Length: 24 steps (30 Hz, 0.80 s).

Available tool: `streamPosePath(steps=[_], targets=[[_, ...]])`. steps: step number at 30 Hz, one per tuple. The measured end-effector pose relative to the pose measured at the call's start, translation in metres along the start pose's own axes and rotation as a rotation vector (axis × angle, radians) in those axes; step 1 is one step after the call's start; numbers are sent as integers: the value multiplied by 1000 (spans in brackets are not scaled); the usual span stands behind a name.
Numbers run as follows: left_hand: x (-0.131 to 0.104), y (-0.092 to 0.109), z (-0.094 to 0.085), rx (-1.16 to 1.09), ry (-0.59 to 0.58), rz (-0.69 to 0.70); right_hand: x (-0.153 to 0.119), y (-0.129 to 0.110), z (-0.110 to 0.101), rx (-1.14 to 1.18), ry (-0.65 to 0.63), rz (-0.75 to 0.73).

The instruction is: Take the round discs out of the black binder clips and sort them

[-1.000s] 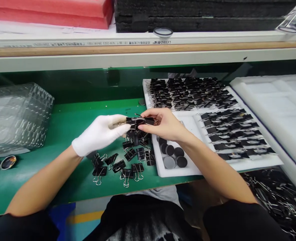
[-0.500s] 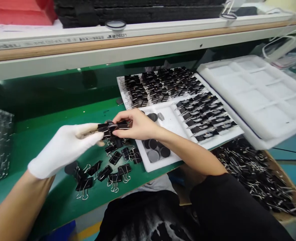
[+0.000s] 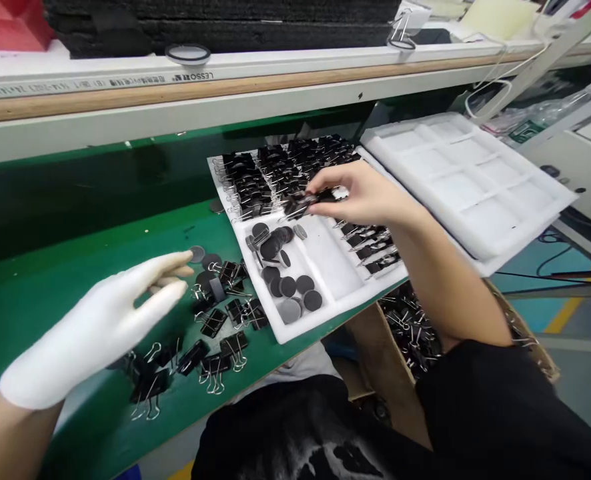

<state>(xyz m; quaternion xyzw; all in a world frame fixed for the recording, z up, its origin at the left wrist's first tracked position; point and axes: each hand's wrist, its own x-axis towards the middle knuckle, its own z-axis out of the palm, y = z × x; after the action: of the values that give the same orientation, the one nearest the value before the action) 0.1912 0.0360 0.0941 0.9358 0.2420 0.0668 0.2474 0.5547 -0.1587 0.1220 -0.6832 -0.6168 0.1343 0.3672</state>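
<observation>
My right hand, bare, pinches a disc with black binder clips clamped on it, above the white foam tray. How many clips it carries is hard to make out. My left hand, in a white glove, is empty with thumb and fingers apart over the green table. Loose binder clips lie just right of and below it. Dark round discs rest in the tray's near left compartment, and a few more discs lie by the gloved fingertips.
Rows of clipped discs fill the tray's far compartments. A second foam tray lies to the right, overhanging the table. Below the table edge stands a carton of binder clips. A shelf rail runs across the back.
My right hand has carried the clipped disc away from my left hand, up and right over the tray. The gloved hand has let go and drawn back left. The view has turned rightward.
</observation>
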Motion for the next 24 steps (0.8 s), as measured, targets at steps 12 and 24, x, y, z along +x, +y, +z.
streamPosePath(steps=[12, 24], targets=[[137, 134, 85, 579, -153, 678, 2, 50, -25, 47, 313, 190], [138, 133, 106, 646, -266, 850, 10, 67, -2, -337, -145, 120]])
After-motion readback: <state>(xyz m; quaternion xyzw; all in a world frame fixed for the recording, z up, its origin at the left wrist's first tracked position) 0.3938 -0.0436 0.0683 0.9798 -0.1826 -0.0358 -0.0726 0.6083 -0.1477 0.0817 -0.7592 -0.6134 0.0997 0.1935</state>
